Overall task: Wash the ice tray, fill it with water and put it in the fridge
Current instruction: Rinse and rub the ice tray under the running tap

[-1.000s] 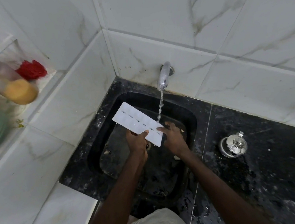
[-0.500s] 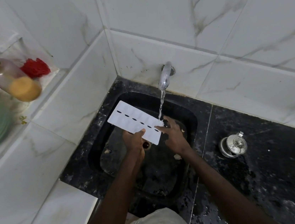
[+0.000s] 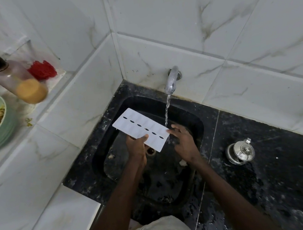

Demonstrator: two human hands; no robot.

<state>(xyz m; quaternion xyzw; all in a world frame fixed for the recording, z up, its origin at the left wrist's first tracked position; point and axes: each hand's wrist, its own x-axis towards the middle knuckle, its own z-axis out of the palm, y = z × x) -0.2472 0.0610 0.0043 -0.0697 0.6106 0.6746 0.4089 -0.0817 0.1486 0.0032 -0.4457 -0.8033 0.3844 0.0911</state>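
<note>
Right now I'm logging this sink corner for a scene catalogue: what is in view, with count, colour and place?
ice tray: one, white, held tilted over the sink
tap: one, chrome, on the back wall, running
sink: one, black, centre
steel lidded pot: one, silver, on the black counter at right
pump bottle: one, clear with orange liquid, on the left ledge
bowl: one, green, holding yellowish food, far left
red item: one, behind the bottle
left hand: gripping the tray's near edge
right hand: open, fingertips at the tray's right corner

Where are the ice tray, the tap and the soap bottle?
ice tray [image 3: 139, 128], head view, middle of its white face
tap [image 3: 171, 81], head view, curved spout
soap bottle [image 3: 18, 81], head view, clear body
</note>
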